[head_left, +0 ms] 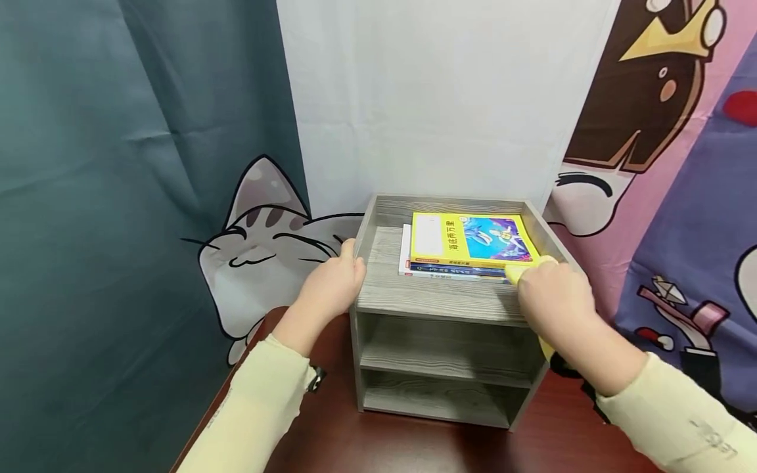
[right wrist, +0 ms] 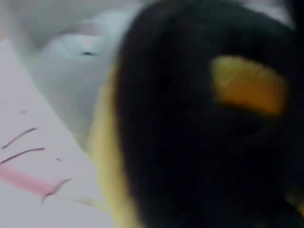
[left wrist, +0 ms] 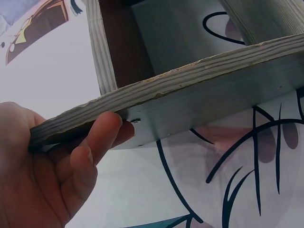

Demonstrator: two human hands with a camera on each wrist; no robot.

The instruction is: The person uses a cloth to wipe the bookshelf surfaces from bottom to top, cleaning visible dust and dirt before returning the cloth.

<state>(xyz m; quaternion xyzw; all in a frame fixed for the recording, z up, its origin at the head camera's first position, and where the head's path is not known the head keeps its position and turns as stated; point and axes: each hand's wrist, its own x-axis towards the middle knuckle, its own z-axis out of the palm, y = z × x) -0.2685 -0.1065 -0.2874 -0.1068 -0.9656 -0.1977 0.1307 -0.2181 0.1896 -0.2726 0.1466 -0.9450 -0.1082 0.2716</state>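
The shelf unit (head_left: 440, 309) looks like wood board with a matt, grey, streaky grain finish; its side panel's edge (left wrist: 190, 72) shows a ridged-looking grain and slight roughness along the rim. The yellow paper book (head_left: 440, 238) has a smooth printed cover. The table (head_left: 331, 433) has a smooth, softly glossy, reddish-brown surface. The black-and-yellow toy (right wrist: 171, 123) seems soft and matt, though blurred. The backdrop (head_left: 118, 217) is creased matt cloth; the sleeves (head_left: 254, 401) are matt fabric.
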